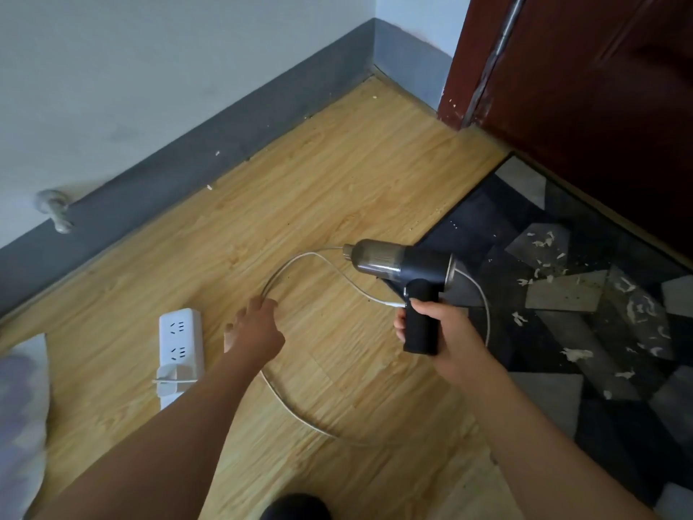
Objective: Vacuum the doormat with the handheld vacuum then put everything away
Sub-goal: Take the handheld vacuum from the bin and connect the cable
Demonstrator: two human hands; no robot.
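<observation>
The right hand (446, 328) has its grip clenched round the black handle of the handheld vacuum (412, 264), held just above the floor (337, 182). The vacuum's long axis runs left to right. Its clear dust cup and narrow mouth seem to point left, away from the work, and its dark rear end hangs over the near corner of the doormat (555, 399).

The doormat, patterned in black and grey, spreads to the right of the vacuum and slightly beyond it. White scraps (540, 242) lie scattered well to the right of the vacuum's rear. By my reading, the mouth has to swing round towards the right before any suction reaches them. The right hand is the nearer one by far.

A white cable (300, 414) is plugged into the handle's left side and loops across the floor to the left of and below the vacuum. The left hand (257, 328) reaches to the top of that loop, left of the vacuum, its fingers bent down onto the cable and the thumb spread apart. I cannot tell whether its grip has closed on the cable.

Further left of the vacuum lies a white power strip (180, 343) with a charger plugged into its near end. The floor is pale wood laminate, smooth and speckled with crumbs. A dark red door (581, 88) stands beyond the vacuum to the right, and a grey skirting (187, 170) runs under a pale wall beyond it to the left.
</observation>
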